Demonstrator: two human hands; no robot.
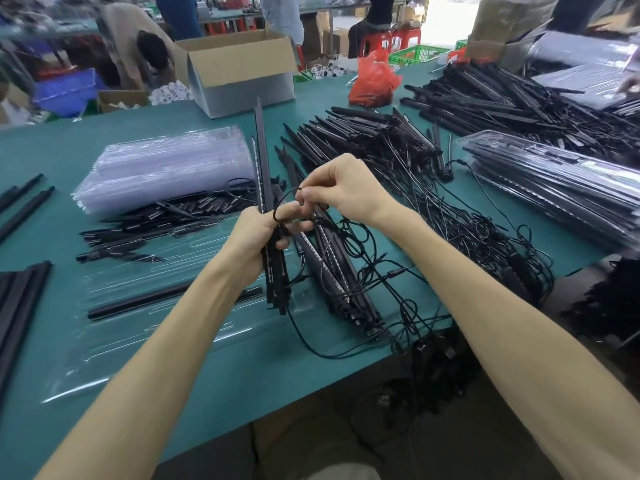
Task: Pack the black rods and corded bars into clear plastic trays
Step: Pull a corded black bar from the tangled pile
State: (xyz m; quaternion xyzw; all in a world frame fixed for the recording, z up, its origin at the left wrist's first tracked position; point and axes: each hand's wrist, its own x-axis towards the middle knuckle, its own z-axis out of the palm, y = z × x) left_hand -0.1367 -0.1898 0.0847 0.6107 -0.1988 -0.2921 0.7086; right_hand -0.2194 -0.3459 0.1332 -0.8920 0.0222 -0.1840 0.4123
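Teal surface (52, 150) carries all items. Far right: heap of black rods (502, 98); stack of filled trays (554, 181) near it. Far left: stack of empty clear trays (162, 164). Open clear tray (138, 327) lies nearest, one black rod (173, 296) in it. Corded bars (332, 268) lie tangled at centre. Left hand (252, 237) closed around a bundle of bars (275, 271), held upright. Right hand (346, 188) pinches a thin black cord (287, 195) looped over the left fingers.
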